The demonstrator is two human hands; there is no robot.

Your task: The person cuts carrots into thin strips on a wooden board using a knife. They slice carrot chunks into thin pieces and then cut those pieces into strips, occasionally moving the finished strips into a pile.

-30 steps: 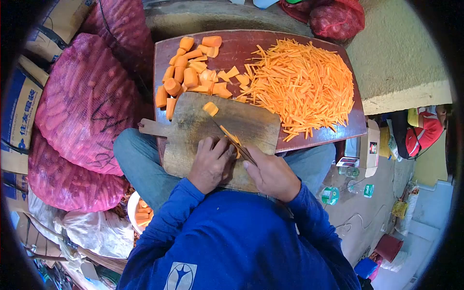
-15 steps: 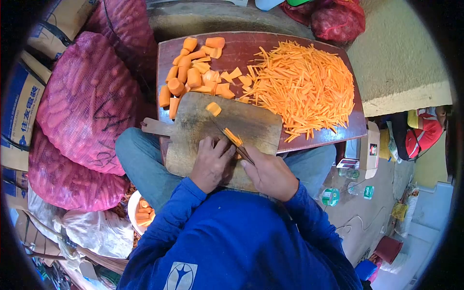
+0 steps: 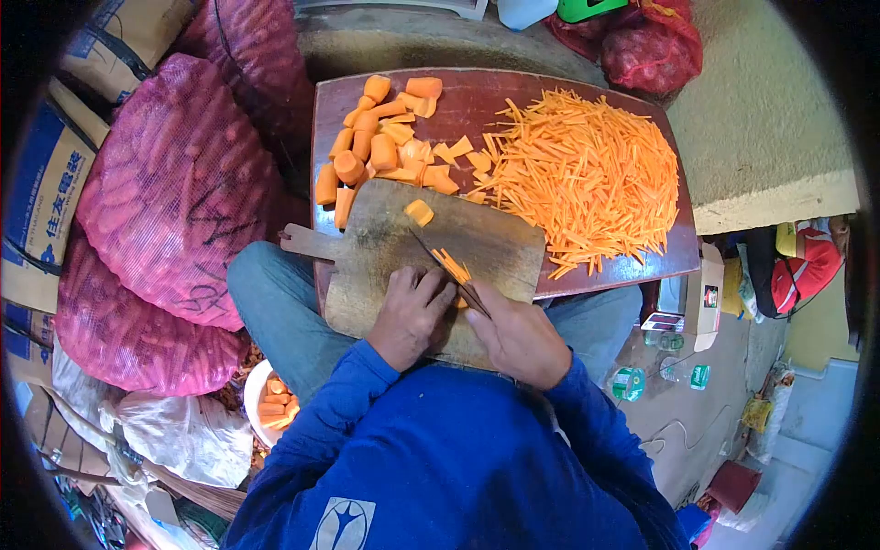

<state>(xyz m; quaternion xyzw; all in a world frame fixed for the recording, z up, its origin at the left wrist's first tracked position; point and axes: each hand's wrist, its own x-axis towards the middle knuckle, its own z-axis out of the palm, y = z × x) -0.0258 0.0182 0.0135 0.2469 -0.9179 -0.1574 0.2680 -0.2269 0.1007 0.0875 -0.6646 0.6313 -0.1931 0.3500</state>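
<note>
My right hand point(image 3: 521, 337) grips a knife point(image 3: 427, 247), its dark blade slanting up and left across a worn wooden cutting board point(image 3: 367, 284). Thin carrot strips point(image 3: 452, 265) cling along the blade. Curled fingers of my left hand point(image 3: 412, 314) press down just left of the knife on a carrot piece, mostly hidden, with a bit of orange showing by the fingertips. A single carrot slice point(image 3: 419, 213) lies near the board's far edge. Behind the board, a big pile of carrot strips point(image 3: 587, 179) covers the right of the red-brown table point(image 3: 467, 87), and peeled carrot chunks point(image 3: 362, 147) sit at the left.
Large pink mesh sacks point(image 3: 174, 192) stand on the left beside boxes point(image 3: 46, 192). A white bucket point(image 3: 257, 403) with carrot pieces is by my left knee. Plastic bottles point(image 3: 628, 383) are on the floor at right. A red mesh bag point(image 3: 651, 50) lies beyond the table.
The whole scene sits slightly further right and lower, as the camera view shifted. Both hands and the knife keep nearly the same place on the board.
</note>
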